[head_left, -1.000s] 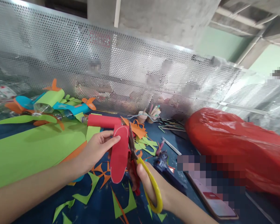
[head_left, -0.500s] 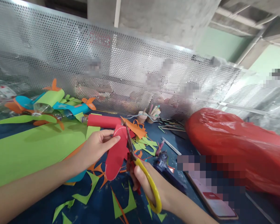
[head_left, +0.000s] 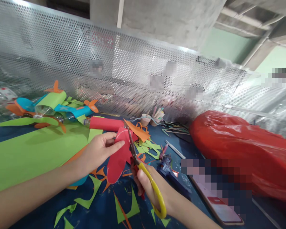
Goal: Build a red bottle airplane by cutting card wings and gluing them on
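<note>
Between the thumb and fingers of my left hand (head_left: pixel 102 148) is a piece of red paper (head_left: pixel 118 162) with a rounded lower end and a pale line along its edge. My right hand (head_left: pixel 149 183) grips scissors (head_left: pixel 152 187) with a yellow handle loop, fingers wrapped round the handles. The blades point up and away, against the right edge of the red paper. Behind the paper lies a bottle wrapped in red paper (head_left: pixel 106 123). Green paper scraps (head_left: pixel 128 206) and orange slivers are scattered below both hands.
A large green sheet (head_left: pixel 38 156) and bottle models with paper propellers (head_left: pixel 69 111) occupy the left. To the right are a blue glue gun (head_left: pixel 171 173), a phone (head_left: pixel 216 200) and a red plastic bag (head_left: pixel 243 149). Cups of pens (head_left: pixel 157 117) stand before a perforated metal screen (head_left: pixel 133 70).
Very little differs. My left thumb has shifted slightly right on the red paper, and the scissor blades look a little closer together.
</note>
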Demonstrator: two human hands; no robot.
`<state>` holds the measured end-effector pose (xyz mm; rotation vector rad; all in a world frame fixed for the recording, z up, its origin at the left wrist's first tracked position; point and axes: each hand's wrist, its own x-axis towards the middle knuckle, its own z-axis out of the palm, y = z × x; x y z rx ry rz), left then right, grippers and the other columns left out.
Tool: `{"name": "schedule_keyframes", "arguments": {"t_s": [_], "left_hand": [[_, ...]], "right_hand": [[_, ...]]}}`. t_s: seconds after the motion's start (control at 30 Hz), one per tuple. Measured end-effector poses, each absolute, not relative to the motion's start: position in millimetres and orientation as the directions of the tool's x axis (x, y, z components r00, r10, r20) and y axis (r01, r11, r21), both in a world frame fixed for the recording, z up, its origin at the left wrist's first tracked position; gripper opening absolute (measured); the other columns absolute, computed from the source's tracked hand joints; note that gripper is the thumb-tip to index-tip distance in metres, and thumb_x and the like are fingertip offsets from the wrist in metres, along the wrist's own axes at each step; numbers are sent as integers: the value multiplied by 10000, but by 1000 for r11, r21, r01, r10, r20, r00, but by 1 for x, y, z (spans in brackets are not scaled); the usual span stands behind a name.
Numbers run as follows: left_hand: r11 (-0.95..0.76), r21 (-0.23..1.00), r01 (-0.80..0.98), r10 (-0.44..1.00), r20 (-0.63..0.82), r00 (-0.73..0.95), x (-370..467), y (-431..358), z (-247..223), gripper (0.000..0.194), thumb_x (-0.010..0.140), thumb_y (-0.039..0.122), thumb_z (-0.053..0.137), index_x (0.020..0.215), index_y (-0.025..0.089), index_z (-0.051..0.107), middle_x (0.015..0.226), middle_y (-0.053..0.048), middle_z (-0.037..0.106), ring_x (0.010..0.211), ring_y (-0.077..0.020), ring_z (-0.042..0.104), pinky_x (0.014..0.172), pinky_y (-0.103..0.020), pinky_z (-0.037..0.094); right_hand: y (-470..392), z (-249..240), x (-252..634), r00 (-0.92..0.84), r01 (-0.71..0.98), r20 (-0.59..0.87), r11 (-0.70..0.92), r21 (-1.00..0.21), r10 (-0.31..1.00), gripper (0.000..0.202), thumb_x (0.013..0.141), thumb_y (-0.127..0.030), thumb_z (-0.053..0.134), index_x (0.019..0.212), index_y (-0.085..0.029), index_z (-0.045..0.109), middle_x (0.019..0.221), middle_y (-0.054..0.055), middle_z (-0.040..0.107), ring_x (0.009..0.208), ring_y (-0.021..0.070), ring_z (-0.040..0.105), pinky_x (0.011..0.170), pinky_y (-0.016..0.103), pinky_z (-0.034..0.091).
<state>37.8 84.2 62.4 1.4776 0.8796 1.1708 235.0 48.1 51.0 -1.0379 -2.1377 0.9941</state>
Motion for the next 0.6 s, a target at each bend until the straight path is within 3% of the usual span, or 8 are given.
{"name": "schedule_keyframes", "arguments": {"t_s": [0.23, 0.37, 0.6], "left_hand": [[-194, 979, -68, 943, 205, 262, 40, 83, 58, 167, 807, 366, 632, 906, 233, 659, 953, -14, 739, 907, -233, 680, 797, -330, 545], [-199, 975, -102, 937, 219, 272, 41, 83, 56, 230, 818, 382, 623, 982, 226, 655, 990, -23, 737, 918, -227, 680, 798, -322, 542], [-193, 971, -140, 935, 225, 275, 44, 77, 56, 208, 849, 337, 600, 1009, 210, 646, 1006, -27, 736, 910, -200, 685, 787, -280, 543]], "right_hand": [[50, 50, 234, -522, 375, 160, 394, -839, 838, 630, 806, -764, 253, 652, -215, 520, 527, 10, 496, 639, 190, 541, 553, 258, 413], [49, 47, 235, -528, 385, 118, 360, -850, 841, 660, 824, -755, 207, 659, -201, 524, 478, -10, 445, 583, 172, 518, 547, 256, 411], [53, 43, 236, -529, 429, 105, 372, -823, 842, 708, 816, -771, 177, 769, -163, 538, 563, 0, 474, 584, 152, 486, 549, 253, 403]]}}
